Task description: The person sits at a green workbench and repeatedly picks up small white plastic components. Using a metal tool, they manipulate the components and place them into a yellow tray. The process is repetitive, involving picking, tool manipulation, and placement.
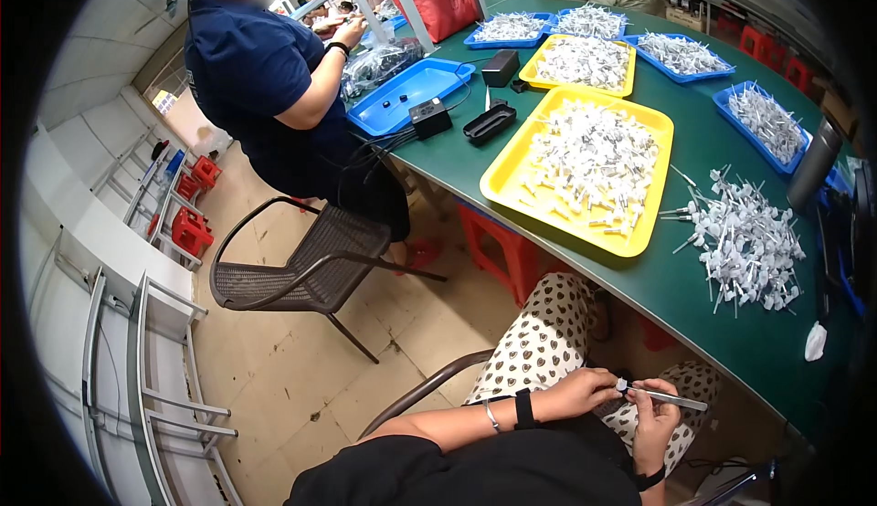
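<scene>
Over my lap, my left hand pinches a small white plastic piece, with something dark beside it. My right hand is closed round a slim silver tool whose near end points away to the right; its kind I cannot make out. The tool's other end meets the small piece between the fingertips. Beyond my hands, on the green table, lies a loose heap of white plastic pieces with thin stems. A yellow tray holds many similar white pieces.
A second yellow tray and several blue trays of white pieces, one a blue tray, stand farther back. A dark cylinder is at the right. A co-worker stands left beside a wicker chair. Red stools sit under the table.
</scene>
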### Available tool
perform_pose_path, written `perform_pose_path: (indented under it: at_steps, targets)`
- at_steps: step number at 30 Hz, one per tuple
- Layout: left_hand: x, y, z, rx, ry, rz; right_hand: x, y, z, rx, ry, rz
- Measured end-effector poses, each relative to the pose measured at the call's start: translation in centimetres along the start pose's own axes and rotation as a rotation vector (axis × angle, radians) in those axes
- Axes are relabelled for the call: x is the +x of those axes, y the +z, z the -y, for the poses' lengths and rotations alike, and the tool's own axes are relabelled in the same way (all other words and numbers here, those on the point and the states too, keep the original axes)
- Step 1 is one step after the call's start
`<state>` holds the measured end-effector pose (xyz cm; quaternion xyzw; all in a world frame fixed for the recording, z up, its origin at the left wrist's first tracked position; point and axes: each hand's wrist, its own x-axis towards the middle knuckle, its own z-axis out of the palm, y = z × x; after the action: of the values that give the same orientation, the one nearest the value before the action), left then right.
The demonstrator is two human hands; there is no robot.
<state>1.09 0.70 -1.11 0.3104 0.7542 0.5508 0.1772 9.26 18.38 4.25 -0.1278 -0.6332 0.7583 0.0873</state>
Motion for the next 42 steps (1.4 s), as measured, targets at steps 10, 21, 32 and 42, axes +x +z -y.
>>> perform_pose_path:
  at_steps: [10,21,32,42]
  targets:
    - [-0.1,-0.3,0.6,-0.042,-0.014,-0.02,0.5,0.1,-0.3,-0.045,0.014,0.006]
    - [0.2,-0.3,1.3,-0.055,-0.042,0.03,1.0,0.3,-0.6,0.016,0.064,0.039]
    - [0.2,0.1,1.4,-0.04,-0.025,0.013,1.3,0.0,-0.9,0.007,0.076,0.05]
    - [0.3,0.6,1.7,-0.011,-0.028,0.028,1.1,-0.7,-1.2,0.001,0.051,0.023]
